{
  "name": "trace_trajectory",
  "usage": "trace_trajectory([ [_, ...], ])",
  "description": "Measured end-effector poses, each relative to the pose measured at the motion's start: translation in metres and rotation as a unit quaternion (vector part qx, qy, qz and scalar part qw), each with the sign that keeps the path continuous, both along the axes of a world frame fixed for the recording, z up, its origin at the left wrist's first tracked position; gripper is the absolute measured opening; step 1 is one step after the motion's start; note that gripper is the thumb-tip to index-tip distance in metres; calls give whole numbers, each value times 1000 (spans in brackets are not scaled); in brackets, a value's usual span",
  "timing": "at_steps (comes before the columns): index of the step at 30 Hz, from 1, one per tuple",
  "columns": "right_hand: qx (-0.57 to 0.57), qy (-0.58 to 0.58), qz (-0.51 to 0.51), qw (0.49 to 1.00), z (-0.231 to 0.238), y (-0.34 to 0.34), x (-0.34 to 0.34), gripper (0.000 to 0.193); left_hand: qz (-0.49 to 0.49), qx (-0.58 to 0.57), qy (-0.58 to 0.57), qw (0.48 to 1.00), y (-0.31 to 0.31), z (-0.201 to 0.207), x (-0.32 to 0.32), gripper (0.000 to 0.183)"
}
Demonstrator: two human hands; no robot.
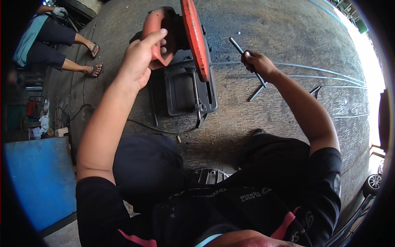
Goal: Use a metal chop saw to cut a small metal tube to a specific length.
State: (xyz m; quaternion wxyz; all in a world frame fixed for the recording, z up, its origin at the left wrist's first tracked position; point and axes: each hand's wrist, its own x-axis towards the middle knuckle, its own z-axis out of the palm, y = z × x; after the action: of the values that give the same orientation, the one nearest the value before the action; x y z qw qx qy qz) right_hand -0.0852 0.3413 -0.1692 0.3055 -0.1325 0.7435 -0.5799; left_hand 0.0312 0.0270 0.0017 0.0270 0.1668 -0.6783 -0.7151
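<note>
The left hand is closed around the orange-red loop-shaped handle of a floor-standing cut-off saw, with its thumb extended along the outside and its fingers curled through the opening. The orange-red, narrow disc guard is directly right of the handle and is seen nearly edge-on. The dark grey rectangular metal base stands on the worn grey-brown floor ahead of the person. A grey metal clamp screw lies along the top of the base.

The right hand is closed around a straight, slim grey metal rod, to the right of the saw and apart from it. The rod is held at a slant: its far end points forward and left, and its near end projects below the fist. A short grey metal piece is beside that near end; whether the two touch cannot be told.

Long, thin grey metal bars extend across the floor to the right. A dark flexible cable curves in front of the base. At the far left, a co-worker in dark shorts and sandals stands near the wall side, above a blue flat panel.
</note>
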Motion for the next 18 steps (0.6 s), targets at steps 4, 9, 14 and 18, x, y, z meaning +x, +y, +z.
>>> trace_trajectory([
  [4, -21, -63, 68, 996, -28, 3, -4, 39, 4, -13, 6, 1000, 5, 4, 0, 38],
  [9, 22, -72, 79, 994, -35, -12, -9, 41, -41, 2, 3, 999, 0, 4, -1, 55],
  [14, 59, -77, 92, 991, -43, -13, -14, 40, -22, -2, 32, 999, -6, -3, -4, 49],
  [18, 134, -60, 99, 984, -49, -16, -18, 39, -22, -1, 43, 999, -8, -5, -3, 46],
])
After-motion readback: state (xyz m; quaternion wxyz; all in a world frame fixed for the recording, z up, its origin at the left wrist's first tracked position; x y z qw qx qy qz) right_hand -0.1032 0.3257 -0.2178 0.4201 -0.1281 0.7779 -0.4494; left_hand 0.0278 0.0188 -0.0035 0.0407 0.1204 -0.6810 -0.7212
